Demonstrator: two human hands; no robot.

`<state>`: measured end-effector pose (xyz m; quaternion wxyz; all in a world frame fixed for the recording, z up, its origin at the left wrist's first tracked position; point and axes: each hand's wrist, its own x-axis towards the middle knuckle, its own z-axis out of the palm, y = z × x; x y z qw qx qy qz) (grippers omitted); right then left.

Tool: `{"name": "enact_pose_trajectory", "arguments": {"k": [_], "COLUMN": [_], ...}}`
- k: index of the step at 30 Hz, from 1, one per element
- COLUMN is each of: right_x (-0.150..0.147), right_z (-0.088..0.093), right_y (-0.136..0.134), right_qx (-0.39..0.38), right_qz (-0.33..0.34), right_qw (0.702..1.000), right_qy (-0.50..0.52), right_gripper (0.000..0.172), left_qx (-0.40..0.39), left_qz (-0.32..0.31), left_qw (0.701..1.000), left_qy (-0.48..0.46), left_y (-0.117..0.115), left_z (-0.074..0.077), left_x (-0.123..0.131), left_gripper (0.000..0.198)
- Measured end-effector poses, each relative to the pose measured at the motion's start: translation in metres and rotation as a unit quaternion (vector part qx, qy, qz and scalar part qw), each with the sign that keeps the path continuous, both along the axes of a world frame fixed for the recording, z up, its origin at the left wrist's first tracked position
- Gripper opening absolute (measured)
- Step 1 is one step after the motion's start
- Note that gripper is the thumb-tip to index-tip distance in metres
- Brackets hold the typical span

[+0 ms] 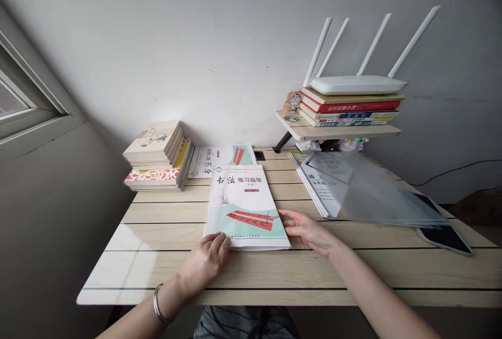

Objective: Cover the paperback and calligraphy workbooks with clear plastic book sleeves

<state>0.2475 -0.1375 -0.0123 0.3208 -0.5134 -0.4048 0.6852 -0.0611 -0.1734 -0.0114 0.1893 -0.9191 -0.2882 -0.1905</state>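
A calligraphy workbook (243, 192) with a white and pale-green cover and red strips printed on it lies flat on the slatted table in front of me. My left hand (206, 260), with a silver bangle at the wrist, has its fingers curled over the book's near left corner; the thumb is hidden. At the right edge rests my right hand (304, 229), its fingers stretched out against the side of the pages. Behind, a similar workbook (202, 161) lies turned sideways, partly covered by the near one.
Stacked books (152, 161) stand at the back left. To the right lie papers under a clear plastic folder (376, 192), over a dark phone (447, 239). A small raised shelf (298, 130) carries books (353, 106) and a white router (356, 85). The table's front edge (274, 297) is near me.
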Motion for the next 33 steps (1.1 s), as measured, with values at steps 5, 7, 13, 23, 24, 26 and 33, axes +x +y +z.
{"name": "enact_pose_trajectory", "arguments": {"k": [5, 7, 13, 23, 24, 26, 33], "right_x": [-0.003, -0.002, -0.002, 0.004, 0.002, -0.002, -0.005], "right_z": [0.01, 0.013, 0.012, 0.0, 0.002, 0.007, 0.005], "right_y": [-0.011, -0.015, -0.021, -0.023, -0.023, -0.023, -0.021], "right_qx": [0.003, 0.001, 0.017, 0.011, 0.009, 0.004, 0.017], "right_qz": [0.045, 0.05, 0.045, 0.017, 0.01, 0.002, -0.007], "right_qw": [0.999, 0.999, 0.999, 1.0, 1.0, 0.999, 1.0], "right_qy": [0.013, 0.01, -0.027, -0.005, -0.013, -0.033, -0.019], "right_gripper": [0.069, 0.075, 0.086, 0.073, 0.071, 0.064, 0.056], "left_qx": [0.028, 0.026, 0.003, 0.007, 0.008, 0.016, 0.041], "left_qz": [0.004, 0.003, 0.001, -0.002, 0.0, 0.003, 0.009], "left_qw": [1.0, 1.0, 1.0, 1.0, 1.0, 1.0, 0.999], "left_qy": [0.007, 0.01, 0.016, 0.005, 0.008, 0.011, 0.007], "left_y": [0.001, 0.001, 0.002, 0.002, 0.002, 0.002, 0.002], "left_z": [-0.002, -0.002, -0.003, -0.005, -0.006, -0.007, -0.009], "left_x": [0.0, 0.0, -0.001, -0.001, -0.001, -0.001, 0.0], "left_gripper": [0.025, 0.026, 0.032, 0.03, 0.031, 0.032, 0.029]}}
